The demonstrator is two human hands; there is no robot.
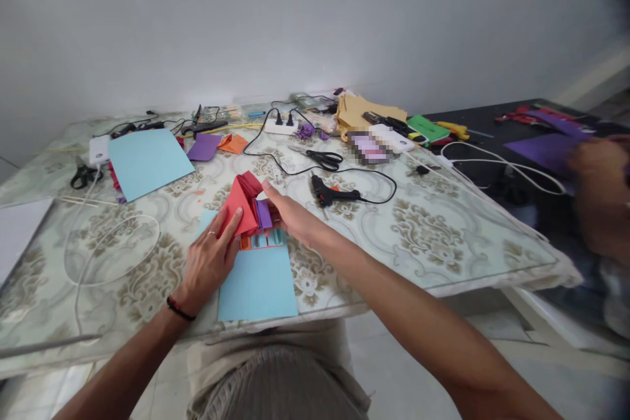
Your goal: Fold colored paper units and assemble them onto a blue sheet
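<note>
On a light blue sheet of paper at the table's front stands a folded paper piece, red on top, with purple, orange and light blue folded strips below. My left hand, wearing a ring, grips its red left side, the fingers lying over the paper. My right hand is curled around the right side by the purple strip. Its thumb points up along the red fold, and its other fingertips are partly hidden. Beyond the right hand lies a black hot glue gun.
Black-handled scissors and a white power strip sit behind. Cables cross the patterned tablecloth. Another light blue sheet and a purple square lie back left. At right, another person's blurred hand is near purple paper.
</note>
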